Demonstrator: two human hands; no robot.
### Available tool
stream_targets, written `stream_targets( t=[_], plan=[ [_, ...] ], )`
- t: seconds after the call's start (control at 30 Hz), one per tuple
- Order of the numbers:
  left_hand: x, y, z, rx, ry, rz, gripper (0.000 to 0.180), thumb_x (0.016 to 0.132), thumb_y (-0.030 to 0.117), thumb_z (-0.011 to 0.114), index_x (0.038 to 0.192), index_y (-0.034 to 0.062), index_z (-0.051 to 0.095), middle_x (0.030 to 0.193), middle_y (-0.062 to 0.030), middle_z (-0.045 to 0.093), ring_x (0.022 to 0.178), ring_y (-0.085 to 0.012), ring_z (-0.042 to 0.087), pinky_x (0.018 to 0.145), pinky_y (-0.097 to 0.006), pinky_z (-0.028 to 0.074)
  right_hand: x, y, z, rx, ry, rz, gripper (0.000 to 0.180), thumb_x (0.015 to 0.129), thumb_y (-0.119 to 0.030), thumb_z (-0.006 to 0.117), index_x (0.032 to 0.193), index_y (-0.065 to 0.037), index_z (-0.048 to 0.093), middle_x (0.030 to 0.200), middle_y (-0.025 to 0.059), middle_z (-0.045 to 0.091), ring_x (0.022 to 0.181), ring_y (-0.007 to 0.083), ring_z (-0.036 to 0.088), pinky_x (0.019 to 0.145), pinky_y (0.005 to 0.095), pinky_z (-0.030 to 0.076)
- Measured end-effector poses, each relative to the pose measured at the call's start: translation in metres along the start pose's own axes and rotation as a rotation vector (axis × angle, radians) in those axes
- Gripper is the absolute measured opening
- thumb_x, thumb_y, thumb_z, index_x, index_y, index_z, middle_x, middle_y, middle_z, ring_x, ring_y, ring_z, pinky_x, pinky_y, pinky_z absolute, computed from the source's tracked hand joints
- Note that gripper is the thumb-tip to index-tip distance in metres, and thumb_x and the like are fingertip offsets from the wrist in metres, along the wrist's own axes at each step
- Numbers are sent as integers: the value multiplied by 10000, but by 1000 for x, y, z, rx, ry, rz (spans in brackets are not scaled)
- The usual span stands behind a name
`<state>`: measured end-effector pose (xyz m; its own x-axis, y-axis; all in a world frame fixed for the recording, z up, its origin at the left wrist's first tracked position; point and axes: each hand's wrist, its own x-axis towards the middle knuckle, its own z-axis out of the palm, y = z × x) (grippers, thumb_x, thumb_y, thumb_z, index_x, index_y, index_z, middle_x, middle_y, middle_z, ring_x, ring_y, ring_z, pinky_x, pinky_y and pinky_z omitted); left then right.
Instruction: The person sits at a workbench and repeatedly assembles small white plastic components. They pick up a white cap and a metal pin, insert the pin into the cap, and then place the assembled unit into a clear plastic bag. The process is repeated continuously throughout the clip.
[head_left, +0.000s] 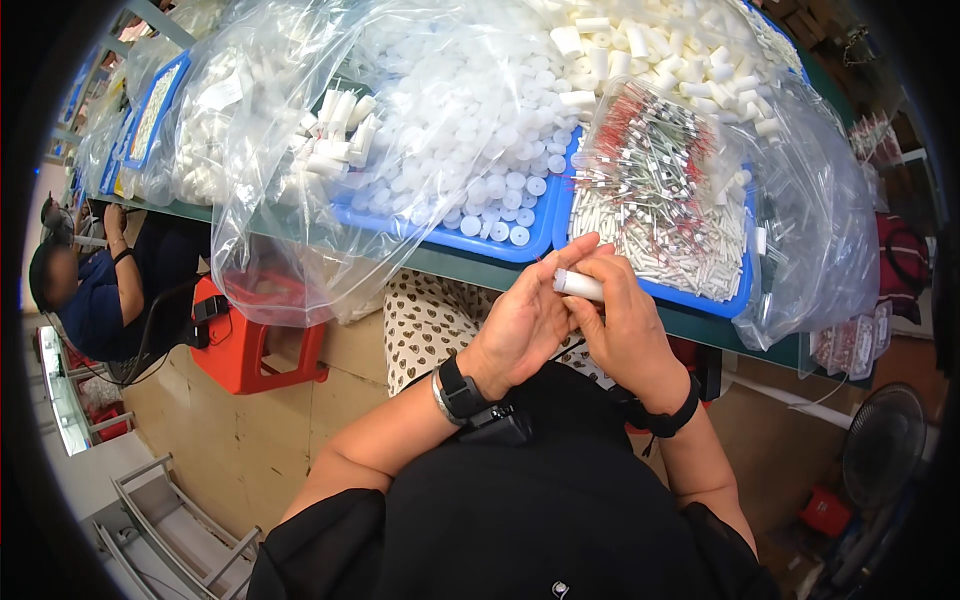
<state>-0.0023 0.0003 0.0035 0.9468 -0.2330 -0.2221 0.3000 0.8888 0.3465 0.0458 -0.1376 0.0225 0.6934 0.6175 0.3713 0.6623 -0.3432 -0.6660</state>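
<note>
Two hands meet just in front of the table's near edge, over your lap: your left hand [525,320] and right hand [625,325] close together on one small white tube [578,286], the left grip wrapped around its near end and the right grip pinching it from the other side, probably so the piece stays steady while your fingers work on it. Both wrists carry black bands [462,390], and your forearms come up from below with free room on either side of them. Just past your knuckles the green table [700,325] begins, and right at its near edge sit two blue trays [520,250]: the left one holds small white round caps [490,190], the right one slim white sticks with red ends [660,220], both within easy reach, likely placed there for picking. Clear plastic bags [300,200] are draped over the trays and hang down past the near edge on the left, crowding that side. Farther back lies a heap of short white tubes [650,45]. Off the table's left end, another person in dark blue [95,300] sits near a red stool [255,345]; a fan [880,445] stands low on your right.
</note>
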Motion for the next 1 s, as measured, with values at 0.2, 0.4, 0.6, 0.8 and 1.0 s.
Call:
stream_targets(
  t=[0.2, 0.4, 0.6, 0.8, 1.0],
  plan=[
    [-11, -9, -5, -101, -56, -35, 514, 992, 240, 380, 1478, 75, 365, 1548, -95, 341, 1371, -232, 393, 1138, -412, 318, -10, 4, -9, -122, -71, -185, 325, 788, -29, 702, 1075, -11, 551, 861, 132, 590, 783, 325, 604, 652, 403, 485],
    [-23, -24, -8, -181, -45, -57, 501, 992, 236, 406, 1478, 118, 371, 1560, -76, 324, 1377, -242, 385, 1148, -445, 304, -21, 4, -3, -113, -90, -287, 332, 778, -47, 717, 1070, -6, 563, 840, 134, 605, 724, 317, 608, 607, 394, 482],
    [-25, -22, -11, -53, -45, 4, 528, 1051, 369, 355, 1511, 113, 303, 1540, -91, 347, 1382, -247, 377, 1142, -422, 317, -31, -4, 8, -115, -27, -113, 266, 838, -86, 694, 1053, 8, 569, 824, 156, 605, 702, 330, 616, 580, 400, 487],
    [-37, -32, -10, -19, -86, 70, 517, 1045, 383, 393, 1488, 129, 318, 1529, -90, 350, 1383, -282, 372, 1151, -443, 316, -34, -14, 10, -174, -5, -165, 241, 863, -119, 679, 1036, 5, 565, 780, 142, 605, 646, 324, 617, 546, 400, 489],
    [-38, -29, -10, 1, -81, 133, 568, 1037, 476, 321, 1476, 115, 314, 1512, -94, 358, 1375, -297, 379, 1142, -455, 339, -31, -26, 27, -93, 46, -56, 177, 945, -130, 596, 1059, 1, 566, 789, 173, 639, 634, 364, 628, 557, 428, 488]
  ],
)
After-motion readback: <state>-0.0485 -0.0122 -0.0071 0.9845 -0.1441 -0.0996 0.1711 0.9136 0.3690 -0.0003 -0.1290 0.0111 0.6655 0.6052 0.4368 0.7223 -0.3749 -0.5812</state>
